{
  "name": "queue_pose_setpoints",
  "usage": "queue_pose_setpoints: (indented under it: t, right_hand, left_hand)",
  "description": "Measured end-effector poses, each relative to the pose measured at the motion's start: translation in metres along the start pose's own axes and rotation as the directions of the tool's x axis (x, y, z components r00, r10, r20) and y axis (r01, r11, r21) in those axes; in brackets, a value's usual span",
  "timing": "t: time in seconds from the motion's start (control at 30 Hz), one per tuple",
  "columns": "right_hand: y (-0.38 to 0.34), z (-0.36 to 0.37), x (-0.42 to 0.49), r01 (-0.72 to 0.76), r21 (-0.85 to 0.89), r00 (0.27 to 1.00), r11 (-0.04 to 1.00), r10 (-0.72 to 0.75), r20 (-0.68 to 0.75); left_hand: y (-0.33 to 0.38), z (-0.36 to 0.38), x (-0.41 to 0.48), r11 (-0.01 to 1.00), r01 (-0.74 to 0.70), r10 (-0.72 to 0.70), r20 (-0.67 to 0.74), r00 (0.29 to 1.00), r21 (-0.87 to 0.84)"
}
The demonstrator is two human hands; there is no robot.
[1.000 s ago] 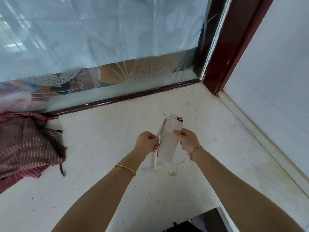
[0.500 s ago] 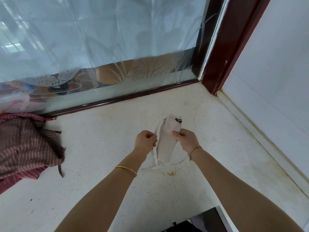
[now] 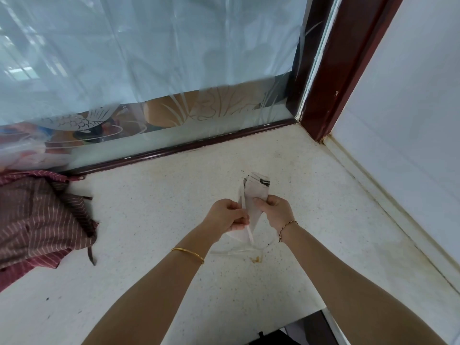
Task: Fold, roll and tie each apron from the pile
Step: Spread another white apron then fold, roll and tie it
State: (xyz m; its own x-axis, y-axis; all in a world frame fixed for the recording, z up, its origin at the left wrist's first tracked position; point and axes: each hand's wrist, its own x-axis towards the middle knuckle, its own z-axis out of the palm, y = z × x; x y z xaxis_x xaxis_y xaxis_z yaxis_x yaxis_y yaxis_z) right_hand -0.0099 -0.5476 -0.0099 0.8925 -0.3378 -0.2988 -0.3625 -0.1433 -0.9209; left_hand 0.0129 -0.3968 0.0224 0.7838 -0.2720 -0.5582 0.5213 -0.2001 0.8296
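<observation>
Head view, looking down at a pale speckled table (image 3: 154, 220) set in a corner. Near the middle, a rolled white apron (image 3: 255, 195), held up above the table, its far end showing a small dark label. Right hand (image 3: 275, 211) gripping the roll from the right side, fingers curled round it, thumb on the front. Left hand (image 3: 227, 216) just beside it on the left, fingers curled and pinching a thin white strap (image 3: 245, 210) that runs along the roll. More of the strap trailing down in a loose loop on the table, near a small brown stain (image 3: 256, 259). A gold bangle (image 3: 188, 253) on the left wrist, a thin cord bracelet (image 3: 286, 227) on the right. At the far left, well apart from the hands, a pile of dark red striped aprons (image 3: 37, 220), crumpled on the table against the glass partition (image 3: 149, 70) with frosted fish and grass pattern. To the right, a dark red wooden post (image 3: 341, 70) and a white wall (image 3: 410, 120).
</observation>
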Motion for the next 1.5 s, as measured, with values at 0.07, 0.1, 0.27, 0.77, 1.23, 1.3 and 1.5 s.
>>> queue_pose_setpoints:
  t: [0.07, 0.1, 0.27, 0.77, 1.23, 1.3, 1.5]
  right_hand:
    - [0.0, 0.002, -0.001, -0.031, 0.023, 0.999, 0.999, 0.031, 0.011]
    - [0.0, 0.003, -0.001, -0.042, 0.032, 0.999, 0.999, 0.042, 0.017]
    - [0.0, 0.004, -0.003, -0.061, 0.055, 0.998, 0.997, 0.061, 0.012]
    - [-0.01, -0.021, -0.003, 0.074, -0.132, 0.967, 0.989, -0.038, 0.251]
    - [-0.026, -0.008, -0.005, -0.102, 0.29, 0.897, 0.951, -0.038, 0.44]
    - [-0.027, -0.006, -0.005, -0.095, 0.287, 0.913, 0.953, -0.032, 0.406]
    - [-0.028, -0.004, -0.009, -0.102, 0.236, 0.914, 0.966, -0.002, 0.406]
  left_hand:
    - [0.001, 0.004, 0.001, 0.999, -0.016, 0.017, -0.014, 1.0, 0.036]
    - [0.001, 0.005, 0.002, 0.998, -0.025, 0.027, -0.029, 0.999, 0.06]
    - [0.002, 0.009, 0.003, 0.978, -0.049, 0.069, -0.09, 0.994, 0.204]
    - [-0.001, -0.045, 0.019, 0.954, -0.087, 0.217, -0.464, 0.859, 0.287]
    - [0.003, -0.027, 0.019, 0.983, -0.153, 0.15, 0.039, 0.988, 0.103]
    - [0.001, -0.026, 0.016, 0.994, -0.099, 0.105, 0.146, 0.984, -0.047]
    - [-0.002, -0.032, 0.013, 0.992, -0.005, 0.034, 0.229, 0.973, -0.128]
